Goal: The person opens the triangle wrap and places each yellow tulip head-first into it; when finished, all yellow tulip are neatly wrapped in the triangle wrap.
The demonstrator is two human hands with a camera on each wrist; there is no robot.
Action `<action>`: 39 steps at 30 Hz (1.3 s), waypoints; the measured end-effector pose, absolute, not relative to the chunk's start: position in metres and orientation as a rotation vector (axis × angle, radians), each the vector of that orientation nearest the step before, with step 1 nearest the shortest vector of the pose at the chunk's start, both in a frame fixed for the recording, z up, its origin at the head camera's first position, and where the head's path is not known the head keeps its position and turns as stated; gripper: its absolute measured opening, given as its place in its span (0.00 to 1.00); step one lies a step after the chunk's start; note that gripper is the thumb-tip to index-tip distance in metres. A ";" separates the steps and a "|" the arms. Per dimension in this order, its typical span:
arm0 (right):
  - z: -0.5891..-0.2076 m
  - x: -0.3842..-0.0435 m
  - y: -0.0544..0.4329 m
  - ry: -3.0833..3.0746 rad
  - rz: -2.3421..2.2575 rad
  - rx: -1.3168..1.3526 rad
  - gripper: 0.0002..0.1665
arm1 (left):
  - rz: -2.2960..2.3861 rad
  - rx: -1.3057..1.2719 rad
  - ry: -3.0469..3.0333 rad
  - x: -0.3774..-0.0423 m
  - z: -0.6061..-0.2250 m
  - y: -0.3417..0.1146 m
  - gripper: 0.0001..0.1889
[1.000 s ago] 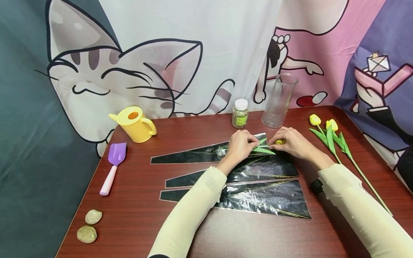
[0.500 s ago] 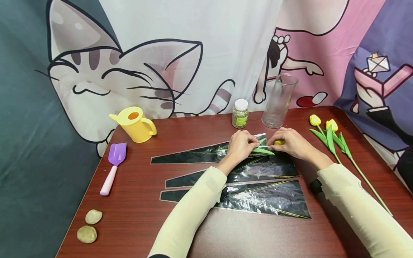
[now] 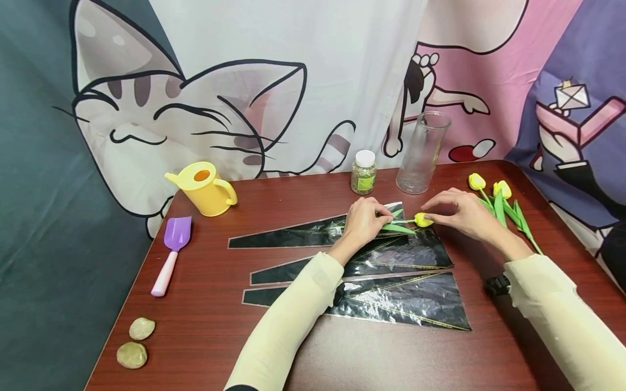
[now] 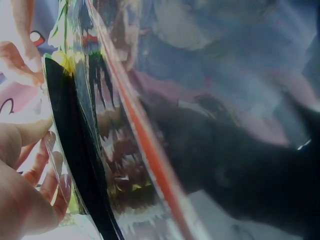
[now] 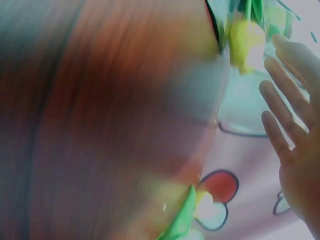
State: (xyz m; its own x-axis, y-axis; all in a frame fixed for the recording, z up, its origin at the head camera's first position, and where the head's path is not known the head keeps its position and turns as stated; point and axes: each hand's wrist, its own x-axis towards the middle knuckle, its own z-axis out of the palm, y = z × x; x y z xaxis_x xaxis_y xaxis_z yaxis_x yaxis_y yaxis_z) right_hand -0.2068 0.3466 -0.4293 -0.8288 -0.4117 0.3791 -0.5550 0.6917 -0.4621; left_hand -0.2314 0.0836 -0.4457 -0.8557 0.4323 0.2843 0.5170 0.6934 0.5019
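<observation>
A yellow tulip (image 3: 423, 220) with green leaves lies along the mouth of the farthest black-and-clear flower sleeve (image 3: 288, 235), its bloom sticking out to the right. My left hand (image 3: 362, 220) pinches this sleeve near its mouth, where the stem and leaves show at the fingertips. In the left wrist view, clear film overlaps several of the left hand's fingers (image 4: 50, 185). Beside the bloom, my right hand (image 3: 462, 214) is spread with nothing in it; the right wrist view shows its fingers (image 5: 280, 105) apart, below the tulip bloom (image 5: 246, 47).
Two more sleeves (image 3: 415, 301) lie nearer me. Two tulips (image 3: 501, 191) rest at the right, partly behind my right arm. A glass vase (image 3: 423, 155) and a lidded jar (image 3: 364, 174) stand behind. Leftward are a yellow watering can (image 3: 205, 193), a purple scoop (image 3: 177, 233) and two stones (image 3: 132, 355).
My right hand has let go at the tulip's bloom and moved right, fingers opening, leaving the bloom in plain view. My left hand has stayed in place.
</observation>
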 end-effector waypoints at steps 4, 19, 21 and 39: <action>-0.428 -0.203 0.363 -2.653 0.824 0.721 0.16 | -0.895 -0.779 -2.756 -0.232 -0.446 0.083 0.02; -0.436 -0.190 0.394 -2.715 0.859 0.605 0.15 | -0.912 -0.770 -2.767 -0.231 -0.446 0.084 0.02; -0.436 -0.190 0.394 -2.721 0.847 0.609 0.15 | -0.912 -0.767 -2.771 -0.231 -0.446 0.085 0.02; -0.441 -0.200 0.379 -2.839 0.854 0.611 0.18 | -0.918 -0.764 -2.763 -0.231 -0.446 0.084 0.02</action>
